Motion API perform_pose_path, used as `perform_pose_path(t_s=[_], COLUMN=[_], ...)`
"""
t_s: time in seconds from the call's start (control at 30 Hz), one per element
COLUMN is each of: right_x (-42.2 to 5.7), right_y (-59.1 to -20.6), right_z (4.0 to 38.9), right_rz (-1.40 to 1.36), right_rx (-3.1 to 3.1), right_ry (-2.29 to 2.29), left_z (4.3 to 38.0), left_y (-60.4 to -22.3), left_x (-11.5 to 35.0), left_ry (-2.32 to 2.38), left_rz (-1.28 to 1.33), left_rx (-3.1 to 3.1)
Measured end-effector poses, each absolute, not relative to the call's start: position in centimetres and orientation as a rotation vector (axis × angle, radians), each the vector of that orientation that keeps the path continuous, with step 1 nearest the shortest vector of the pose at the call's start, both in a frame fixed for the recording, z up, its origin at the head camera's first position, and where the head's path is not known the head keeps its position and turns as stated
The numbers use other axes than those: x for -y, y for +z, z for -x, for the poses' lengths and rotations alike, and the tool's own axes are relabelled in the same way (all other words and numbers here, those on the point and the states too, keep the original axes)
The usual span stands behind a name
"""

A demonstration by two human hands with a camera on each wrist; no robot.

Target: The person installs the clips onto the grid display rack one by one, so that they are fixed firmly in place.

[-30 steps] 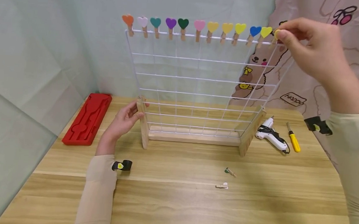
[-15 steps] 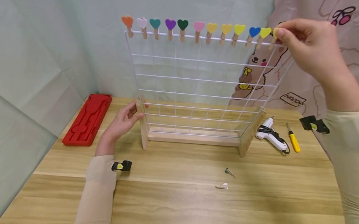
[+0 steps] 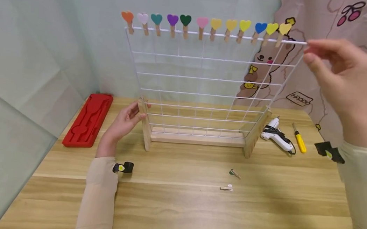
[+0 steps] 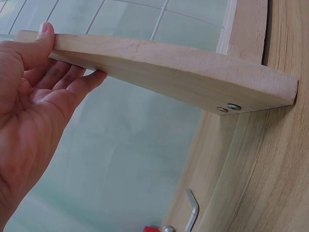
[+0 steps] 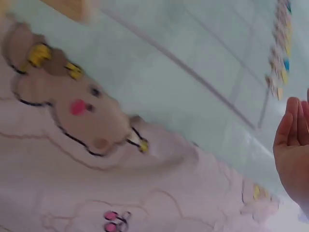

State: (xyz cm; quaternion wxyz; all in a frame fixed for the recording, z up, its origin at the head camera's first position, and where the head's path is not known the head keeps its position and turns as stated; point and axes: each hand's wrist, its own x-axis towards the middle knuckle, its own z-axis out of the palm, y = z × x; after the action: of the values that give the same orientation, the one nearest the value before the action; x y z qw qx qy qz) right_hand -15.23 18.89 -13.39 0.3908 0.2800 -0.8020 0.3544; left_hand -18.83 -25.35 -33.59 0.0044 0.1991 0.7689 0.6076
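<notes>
A white wire grid rack stands upright in a wooden base. Along its top wire sit several mini clothespins with coloured hearts, from an orange one at left to a pale yellow one at right. My left hand grips the left wooden upright; in the left wrist view the thumb lies on one side of that board and the fingers on the other. Beside the grid's top right corner is my right hand, fingers loosely bent, holding nothing.
Two clothespins, a green-heart one and a white-heart one, lie on the table in front. A glue gun and a yellow-handled screwdriver lie right of the rack. A red moulded tray lies left; a hex key shows in the left wrist view.
My right hand has let go of the pale yellow heart clothespin, which stays on the top wire, and has moved right and slightly down. The left hand keeps its grip on the upright.
</notes>
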Motion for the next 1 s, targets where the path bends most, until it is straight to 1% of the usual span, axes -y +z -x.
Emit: perform_pose_path(t_s=[0.1,0.27,0.4,0.5,0.73,1.0], right_x=[-19.1,-18.9,-18.5,-18.4,-18.4,-18.0], right_y=[-16.7,-23.9,-29.5,-32.6,-36.8,-38.6], right_z=[14.2,13.5,12.7,12.0,10.6,10.2], right_rz=[-0.875,-1.08,-1.113,-1.135,-1.137,-1.198], right_rx=[2.105,2.277,2.502,2.683,2.998,2.903], right_ry=[0.843,0.774,0.771,0.747,0.613,0.662], left_z=[19.4,19.9,20.0,20.0,20.1,19.9], left_y=[-34.1,-34.6,-34.7,-34.7,-34.8,-34.9], left_x=[25.7,26.1,26.1,26.1,25.8,25.7], left_ry=[1.91,1.912,1.913,1.918,1.938,1.923], left_rz=[-0.621,-0.621,-0.633,-0.652,-0.679,-0.626], left_rx=[-2.406,-2.418,-2.416,-2.404,-2.381,-2.39])
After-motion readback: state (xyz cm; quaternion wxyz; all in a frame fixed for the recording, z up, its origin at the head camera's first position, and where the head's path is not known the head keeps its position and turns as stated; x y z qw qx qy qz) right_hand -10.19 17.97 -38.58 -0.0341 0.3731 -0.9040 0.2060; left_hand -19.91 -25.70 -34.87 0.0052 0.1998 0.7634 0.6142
